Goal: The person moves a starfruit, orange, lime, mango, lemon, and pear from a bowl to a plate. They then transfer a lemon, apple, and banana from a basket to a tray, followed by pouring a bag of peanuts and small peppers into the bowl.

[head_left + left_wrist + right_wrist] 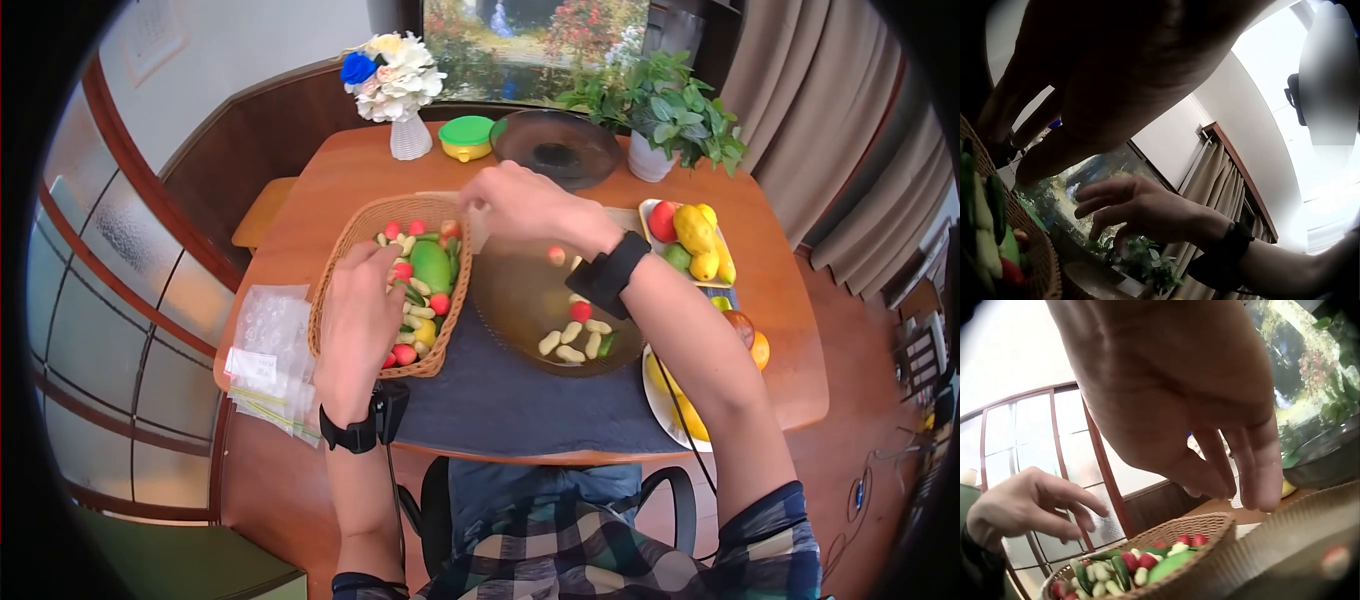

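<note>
My left hand (362, 305) hovers over the left part of a wicker basket (425, 369), its fingers loosely bent and holding nothing. Inside the basket lie a large green fruit (431, 267), small red fruits (440, 303), pale peanuts (421, 312) and slim green vegetables. Above the gap between the basket and a brown see-through bowl (495, 330) is my right hand (530, 208), fingers drooping and nothing between them in the wrist views. Several peanuts (570, 354), a red fruit (581, 312) and a green piece (608, 345) lie in the bowl; my right forearm covers part of it.
Plates of fruit (695, 232) stand at the right. Clear plastic bags (270, 345) lie left of the basket. Behind are a flower vase (410, 138), a green-lidded container (467, 137), a dark glass dish (590, 160) and a potted plant (652, 155). A dark cloth (480, 410) lies underneath.
</note>
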A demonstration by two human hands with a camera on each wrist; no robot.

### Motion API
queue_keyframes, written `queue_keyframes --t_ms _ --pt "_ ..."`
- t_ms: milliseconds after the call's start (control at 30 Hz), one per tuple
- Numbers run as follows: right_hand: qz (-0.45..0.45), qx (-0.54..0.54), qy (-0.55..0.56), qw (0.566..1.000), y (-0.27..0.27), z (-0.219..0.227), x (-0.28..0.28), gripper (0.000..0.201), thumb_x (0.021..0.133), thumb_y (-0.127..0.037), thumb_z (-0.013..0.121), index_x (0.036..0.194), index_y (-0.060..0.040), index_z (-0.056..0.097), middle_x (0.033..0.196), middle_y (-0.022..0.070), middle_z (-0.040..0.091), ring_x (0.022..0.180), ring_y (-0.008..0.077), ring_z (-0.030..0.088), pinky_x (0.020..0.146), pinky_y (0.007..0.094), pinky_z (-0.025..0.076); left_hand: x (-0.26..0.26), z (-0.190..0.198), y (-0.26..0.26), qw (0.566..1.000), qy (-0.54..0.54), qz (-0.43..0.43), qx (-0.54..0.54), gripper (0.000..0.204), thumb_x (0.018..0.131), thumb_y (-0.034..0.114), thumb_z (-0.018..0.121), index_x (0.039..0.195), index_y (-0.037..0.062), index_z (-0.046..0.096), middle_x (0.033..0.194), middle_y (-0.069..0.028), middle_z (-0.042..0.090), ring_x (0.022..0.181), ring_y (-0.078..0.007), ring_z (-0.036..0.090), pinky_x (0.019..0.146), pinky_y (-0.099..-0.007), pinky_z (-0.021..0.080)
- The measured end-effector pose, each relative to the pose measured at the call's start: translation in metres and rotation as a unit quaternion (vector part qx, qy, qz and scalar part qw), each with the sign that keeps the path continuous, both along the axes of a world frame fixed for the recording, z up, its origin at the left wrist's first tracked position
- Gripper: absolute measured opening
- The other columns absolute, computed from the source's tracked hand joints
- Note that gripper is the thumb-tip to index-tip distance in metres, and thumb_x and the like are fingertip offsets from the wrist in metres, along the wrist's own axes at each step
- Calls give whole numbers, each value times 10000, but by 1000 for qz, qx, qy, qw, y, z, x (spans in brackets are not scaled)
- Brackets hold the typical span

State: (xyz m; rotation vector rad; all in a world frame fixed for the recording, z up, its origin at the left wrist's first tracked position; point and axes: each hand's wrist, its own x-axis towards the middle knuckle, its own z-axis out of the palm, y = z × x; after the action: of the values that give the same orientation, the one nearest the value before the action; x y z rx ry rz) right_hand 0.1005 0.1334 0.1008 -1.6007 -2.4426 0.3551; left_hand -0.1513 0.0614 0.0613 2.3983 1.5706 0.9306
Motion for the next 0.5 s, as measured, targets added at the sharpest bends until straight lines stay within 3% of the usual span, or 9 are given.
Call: queue_keyframes --t_ms 100,200,267,300,367,500 --pt "-7 -19 -64 998 -16 -14 40 579 867 -16 694 1428 -155 718 1327 191 740 1238 400 702 1027 494 583 28 10 -16 999 -13 -32 43 348 866 -57 703 1211 -47 740 1216 -256 703 1131 -454 683 978 -510 551" --pt "-3 -82 -129 988 -23 -33 71 735 823 64 719 1510 -189 645 1384 156 719 1263 379 686 1036 483 579 66 -1 -25 983 -34 -181 -11 270 898 -12 715 1164 -46 751 1144 -248 722 1090 -432 693 961 -500 560" --pt "32 -161 -109 980 -12 -67 91 791 836 43 729 1570 -211 582 1396 153 715 1306 368 667 1072 466 567 92 -15 -28 964 16 -257 -70 383 925 91 751 1303 33 733 1267 -233 705 1122 -437 702 993 -481 565" --pt "65 -107 -126 984 -12 -81 101 691 868 -21 710 1533 -193 634 1368 118 741 1273 342 698 1027 453 579 104 -20 -31 963 19 -260 -70 383 925 91 751 1303 33 733 1267 -233 705 1122 -437 702 993 -481 565" --pt "62 -93 -140 984 -25 -86 104 706 857 -13 714 1533 -199 634 1376 127 734 1272 345 697 1026 455 579 127 -26 -37 943 146 -258 -149 513 936 189 754 1438 121 674 1443 -215 610 1170 -468 675 1041 -509 555" --pt "50 -54 -147 986 -38 -96 105 712 825 -6 737 1503 -209 658 1384 150 723 1246 348 710 994 457 588 157 -28 -35 910 234 -269 -213 615 913 198 765 1512 213 627 1533 -182 511 1207 -474 658 1060 -544 552"
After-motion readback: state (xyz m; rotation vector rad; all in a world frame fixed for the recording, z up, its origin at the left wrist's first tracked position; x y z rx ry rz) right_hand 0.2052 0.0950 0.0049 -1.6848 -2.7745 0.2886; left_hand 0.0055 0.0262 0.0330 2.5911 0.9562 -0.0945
